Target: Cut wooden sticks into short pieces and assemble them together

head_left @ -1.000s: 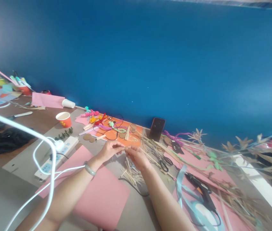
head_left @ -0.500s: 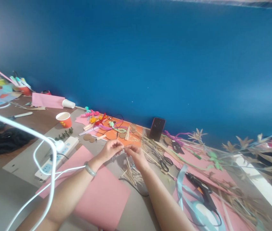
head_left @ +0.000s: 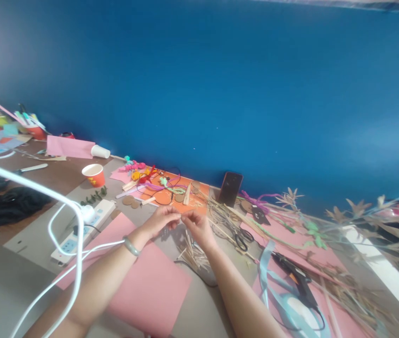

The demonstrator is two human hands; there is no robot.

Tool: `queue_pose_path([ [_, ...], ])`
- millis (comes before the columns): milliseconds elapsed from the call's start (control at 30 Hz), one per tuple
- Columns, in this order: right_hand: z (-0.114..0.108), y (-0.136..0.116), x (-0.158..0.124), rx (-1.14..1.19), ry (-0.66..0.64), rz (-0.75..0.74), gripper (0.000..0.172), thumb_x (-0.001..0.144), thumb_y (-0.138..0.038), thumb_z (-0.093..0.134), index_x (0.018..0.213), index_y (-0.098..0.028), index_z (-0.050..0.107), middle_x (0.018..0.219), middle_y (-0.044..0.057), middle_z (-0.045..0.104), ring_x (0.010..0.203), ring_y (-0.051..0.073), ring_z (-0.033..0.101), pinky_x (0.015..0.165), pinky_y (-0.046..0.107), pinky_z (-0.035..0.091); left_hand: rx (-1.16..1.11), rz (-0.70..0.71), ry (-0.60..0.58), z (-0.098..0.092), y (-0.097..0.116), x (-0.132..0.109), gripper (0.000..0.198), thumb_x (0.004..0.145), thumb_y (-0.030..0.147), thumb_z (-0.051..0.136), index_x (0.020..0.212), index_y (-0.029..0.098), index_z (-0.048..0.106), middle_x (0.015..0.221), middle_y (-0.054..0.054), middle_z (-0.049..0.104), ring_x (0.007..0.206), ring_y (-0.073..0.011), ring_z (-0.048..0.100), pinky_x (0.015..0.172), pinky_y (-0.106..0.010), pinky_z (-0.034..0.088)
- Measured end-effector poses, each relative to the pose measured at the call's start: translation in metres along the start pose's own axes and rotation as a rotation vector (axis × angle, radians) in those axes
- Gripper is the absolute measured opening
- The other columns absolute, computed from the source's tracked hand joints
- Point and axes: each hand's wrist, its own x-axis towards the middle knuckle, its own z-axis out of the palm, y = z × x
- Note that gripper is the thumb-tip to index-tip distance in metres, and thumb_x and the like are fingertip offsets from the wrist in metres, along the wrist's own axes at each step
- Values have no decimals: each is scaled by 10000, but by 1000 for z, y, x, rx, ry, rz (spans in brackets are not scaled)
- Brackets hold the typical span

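Observation:
My left hand (head_left: 164, 220) and my right hand (head_left: 198, 227) meet fingertip to fingertip above the middle of the table. Both are closed in a pinch; whatever lies between the fingers is too small to make out. A pale bangle circles my left wrist. Just below the hands lies a loose heap of thin wooden sticks (head_left: 194, 253). Under my left forearm spreads a sheet of pink paper (head_left: 153, 291). Scissors (head_left: 242, 238) with dark handles rest to the right of my right hand.
A white power strip (head_left: 82, 232) with a white cable (head_left: 77, 263) stands at left. Beyond it is a red paper cup (head_left: 94, 175). A phone (head_left: 230, 189) leans against the blue wall (head_left: 199, 94). At right lie a black glue gun (head_left: 300, 281), blue ribbon (head_left: 264, 267) and dried leaf stems (head_left: 357, 291).
The two hands stay pinched together, with only a slight shift of the fingers and wrists. Everything on the table is where it was.

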Motion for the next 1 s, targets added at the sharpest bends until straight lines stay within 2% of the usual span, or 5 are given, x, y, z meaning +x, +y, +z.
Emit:
queue_pose_path([
  [167, 4, 1, -3, -232, 146, -229, 111, 771, -265, 602, 703, -177, 612, 661, 22, 634, 585, 143, 536, 649, 304, 401, -146, -81, -34, -1, -3, 4, 239, 688, 321, 685, 665, 110, 574, 523, 14, 533, 422, -53, 463, 398, -168, 284],
  [267, 5, 1, -5, -390, 164, -394, 109, 803, -243, 581, 723, -183, 622, 675, 14, 641, 587, 134, 527, 705, 326, 364, -193, -111, -21, -2, -4, 5, 252, 670, 319, 709, 668, 105, 576, 531, 9, 540, 422, -53, 466, 396, -170, 286],
  [333, 5, 1, -6, -440, 164, -450, 88, 803, -236, 589, 746, -184, 630, 694, 11, 651, 584, 130, 524, 714, 327, 352, -215, -127, 3, -1, -3, 5, 262, 649, 314, 728, 664, 105, 571, 544, 9, 549, 420, -51, 467, 394, -172, 290],
  [733, 6, 4, -7, -479, 222, -563, 117, 842, -243, 585, 742, -192, 617, 727, 5, 670, 561, 120, 529, 723, 333, 340, -222, -115, -14, 0, 1, 3, 300, 626, 340, 755, 611, 102, 573, 501, 16, 534, 403, -42, 447, 385, -171, 273],
  [1000, 6, 7, -6, -464, 211, -496, 125, 851, -223, 547, 735, -187, 579, 689, 0, 636, 604, 132, 525, 716, 323, 338, -191, -113, -54, -6, -4, 7, 297, 636, 344, 759, 666, 84, 618, 522, 5, 554, 410, -41, 455, 388, -163, 303],
])
